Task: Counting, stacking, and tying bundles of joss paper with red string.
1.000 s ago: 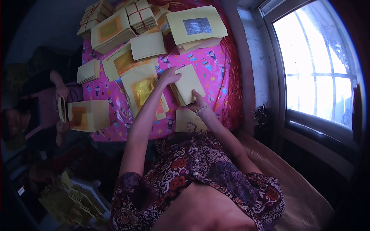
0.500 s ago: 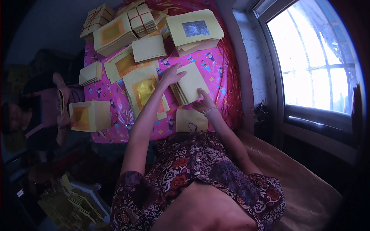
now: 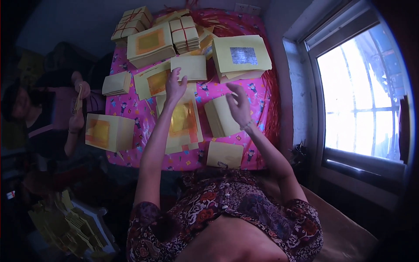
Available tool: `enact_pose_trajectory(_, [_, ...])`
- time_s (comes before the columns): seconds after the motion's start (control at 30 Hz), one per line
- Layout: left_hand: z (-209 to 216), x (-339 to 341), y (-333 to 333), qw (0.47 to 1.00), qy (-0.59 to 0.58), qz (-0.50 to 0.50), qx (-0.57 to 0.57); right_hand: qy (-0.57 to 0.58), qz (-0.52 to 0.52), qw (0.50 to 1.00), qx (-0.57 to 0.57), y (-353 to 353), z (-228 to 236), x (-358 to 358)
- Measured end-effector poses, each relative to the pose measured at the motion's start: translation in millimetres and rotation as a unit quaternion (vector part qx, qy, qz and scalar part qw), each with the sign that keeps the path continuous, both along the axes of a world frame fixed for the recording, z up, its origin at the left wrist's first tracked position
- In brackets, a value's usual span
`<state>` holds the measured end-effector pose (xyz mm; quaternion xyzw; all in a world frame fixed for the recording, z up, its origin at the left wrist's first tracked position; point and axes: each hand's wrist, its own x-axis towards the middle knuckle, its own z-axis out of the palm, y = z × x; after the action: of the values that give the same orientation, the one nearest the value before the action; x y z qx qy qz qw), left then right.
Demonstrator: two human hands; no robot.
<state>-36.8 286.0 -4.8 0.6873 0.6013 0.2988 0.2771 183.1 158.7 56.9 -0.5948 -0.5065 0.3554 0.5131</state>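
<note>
My left hand (image 3: 175, 86) is raised over the pink table, fingers apart and holding nothing. It is nearest the left edge of a small stack of blank pale-yellow paper (image 3: 194, 67). My right hand (image 3: 238, 105), open with fingers loosely curved, hovers over the right side of another pale-yellow paper stack (image 3: 217, 117) and hides part of it. Under my left forearm lies larger yellow paper with a gold-and-orange square (image 3: 182, 118). One more pale-yellow paper piece (image 3: 224, 153) lies at the table's near edge.
A thick stack with a silver square (image 3: 242, 56) stands at the back right. Bundles tied with red string (image 3: 184, 32) sit at the back, before red strands (image 3: 218, 18). Across the left side, another person (image 3: 48, 109) holds folded paper. A bright window (image 3: 355, 83) is at right.
Both hands have come off the paper stack. My left hand has moved left toward the small blank stack; my right hand has lifted above the one they held. The view has shifted.
</note>
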Motion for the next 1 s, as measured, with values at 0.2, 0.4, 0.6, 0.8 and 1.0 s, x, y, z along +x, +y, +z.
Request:
enact_pose_trajectory(0.2, [-39.0, -57.8, 52.1, 0.991, 0.063, 0.042, -0.110, -0.312, 0.126, 0.942, 0.009, 105.7, -64.4, -60.2])
enact_pose_trajectory(0.4, [-70.8, -59.2, 75.4, 0.972, 0.093, 0.016, -0.216, -0.479, 0.115, 0.864, -0.102, 137.9, -91.4, -76.3])
enact_pose_trajectory(0.6, [-107.5, -66.7, 90.1, 0.943, -0.116, -0.022, -0.312, -0.318, 0.157, 0.910, -0.213, 150.0, -106.5, -80.8])
enact_pose_trajectory(0.8, [-83.8, -37.6, 97.6, 0.912, -0.136, 0.052, -0.383, -0.273, 0.129, 0.930, -0.209, 150.4, -130.7, -72.9])
enact_pose_trajectory(1.0, [-82.8, -46.5, 106.2, 0.836, -0.328, 0.049, -0.437, -0.247, 0.103, 0.944, -0.191, 149.5, -129.4, -81.0])
